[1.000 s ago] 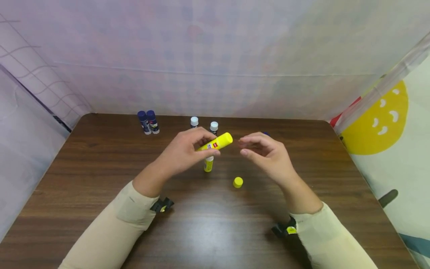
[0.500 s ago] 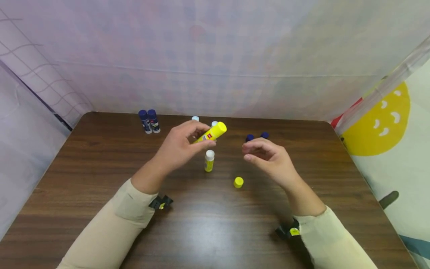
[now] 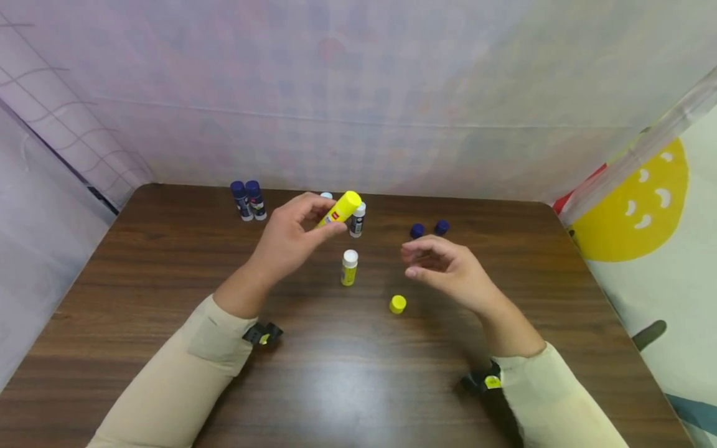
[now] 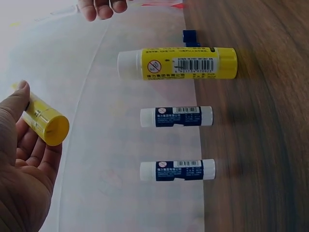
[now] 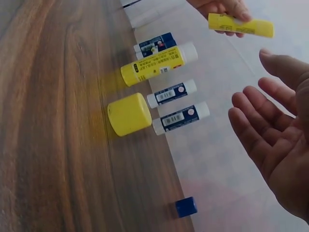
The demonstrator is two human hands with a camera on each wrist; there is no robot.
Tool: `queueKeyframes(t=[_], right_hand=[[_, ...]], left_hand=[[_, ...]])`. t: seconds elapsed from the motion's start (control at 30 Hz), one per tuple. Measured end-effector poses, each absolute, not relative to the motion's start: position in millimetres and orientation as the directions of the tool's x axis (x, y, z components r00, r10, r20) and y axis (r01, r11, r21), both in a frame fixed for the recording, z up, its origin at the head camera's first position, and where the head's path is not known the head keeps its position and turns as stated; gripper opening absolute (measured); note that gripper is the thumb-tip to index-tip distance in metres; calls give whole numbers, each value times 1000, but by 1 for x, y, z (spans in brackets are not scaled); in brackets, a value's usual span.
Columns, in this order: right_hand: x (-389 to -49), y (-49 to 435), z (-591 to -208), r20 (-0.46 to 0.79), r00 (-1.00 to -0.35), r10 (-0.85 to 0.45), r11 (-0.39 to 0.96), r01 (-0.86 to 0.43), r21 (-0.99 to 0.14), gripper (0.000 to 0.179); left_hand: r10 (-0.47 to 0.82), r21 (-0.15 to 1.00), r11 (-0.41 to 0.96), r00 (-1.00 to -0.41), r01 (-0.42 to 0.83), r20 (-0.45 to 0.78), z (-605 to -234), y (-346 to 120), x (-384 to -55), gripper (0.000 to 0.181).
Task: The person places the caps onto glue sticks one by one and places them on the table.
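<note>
My left hand (image 3: 288, 239) grips a yellow glue stick (image 3: 340, 208) with a yellow cap, tilted and raised above the table. In the left wrist view the thumb presses on one side of that glue stick (image 4: 46, 121) and the fingers curl under it. My right hand (image 3: 448, 270) is held over the table at the right, fingers loosely bent and holding nothing. Below and between the hands, an uncapped yellow glue stick (image 3: 348, 269) stands upright, its white top showing. A loose yellow cap (image 3: 398, 304) sits on the table near the right hand.
Two blue-capped glue sticks (image 3: 249, 201) stand together at the back left. Two blue-and-white uncapped sticks stand behind the left hand, one (image 3: 357, 221) partly covered. Blue caps (image 3: 417, 231) lie at the back right. A curtain (image 3: 358, 93) hangs behind the table (image 3: 140, 298).
My left hand has moved left and slightly back with the yellow glue stick, uncovering the upright yellow one. The right hand has shifted slightly, and the blue caps behind it now show.
</note>
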State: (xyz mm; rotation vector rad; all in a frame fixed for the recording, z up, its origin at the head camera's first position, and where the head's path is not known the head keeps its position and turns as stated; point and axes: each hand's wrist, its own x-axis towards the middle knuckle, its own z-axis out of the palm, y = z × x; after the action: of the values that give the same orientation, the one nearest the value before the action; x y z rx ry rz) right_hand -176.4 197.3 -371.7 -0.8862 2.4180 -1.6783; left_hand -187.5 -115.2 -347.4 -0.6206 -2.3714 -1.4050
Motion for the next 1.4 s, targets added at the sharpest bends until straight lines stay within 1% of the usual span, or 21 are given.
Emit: queueKeyframes(t=[0.2,0.33,0.57,0.73,1.23,1.4], right_hand=[[-178,203,-371,210,-805,-554,275,-416,-867,43],[-180,207,-373,174,-804,-568,311,-406,-859,44],[-180,211,-377,119,-814,-568,371,-383,-846,46],[-181,212,-380,90,-811,-578,396,-376,-838,47],[-182,209,-390,-53,-755,-653,457,-337,-823,50],[-183,208,-391,-82,-739,-669,479,-345,-807,53]], left_hand=[[110,769,391,-855,507,507,-349,-118,-189,38],[26,780,384,-850,495,526,-349,-119,-188,38],[-92,775,347,-804,527,588,-353,-121,-191,36],[-138,782,304,-787,545,602,-355,-126,-193,37],[-274,807,300,-765,508,583,-358,-146,-203,39],[-309,802,270,-740,533,597,-359,-152,-208,37]])
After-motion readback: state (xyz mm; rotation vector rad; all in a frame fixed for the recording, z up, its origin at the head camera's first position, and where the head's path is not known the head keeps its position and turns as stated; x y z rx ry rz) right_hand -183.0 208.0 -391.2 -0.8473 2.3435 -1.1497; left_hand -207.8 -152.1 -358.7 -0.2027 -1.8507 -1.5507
